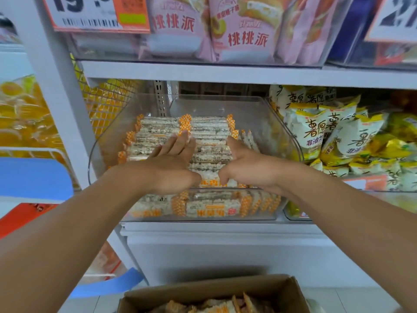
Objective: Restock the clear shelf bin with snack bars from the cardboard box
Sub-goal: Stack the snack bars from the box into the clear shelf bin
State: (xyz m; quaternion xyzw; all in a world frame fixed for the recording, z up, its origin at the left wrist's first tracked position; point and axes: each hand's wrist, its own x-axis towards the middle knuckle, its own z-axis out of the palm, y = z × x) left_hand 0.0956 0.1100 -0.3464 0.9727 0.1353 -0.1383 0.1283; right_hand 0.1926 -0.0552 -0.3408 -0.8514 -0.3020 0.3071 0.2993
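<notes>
Your left hand (173,163) lay flat, fingers straight, on the snack bars (158,132) inside the clear bin (259,114). Your right hand (243,164) pinched bars beside it. The cardboard box (209,290) sat below both.

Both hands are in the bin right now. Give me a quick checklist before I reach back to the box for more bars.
1. Left hand free of bars: ok, fingers flat on the stack.
2. Right hand free: cannot tell, fingers curl down among the snack bars.
3. Room in the clear shelf bin: ok, back is unfilled.
4. Bars lie in even rows: ok.
5. Bars left in the cardboard box: ok, some show.
</notes>
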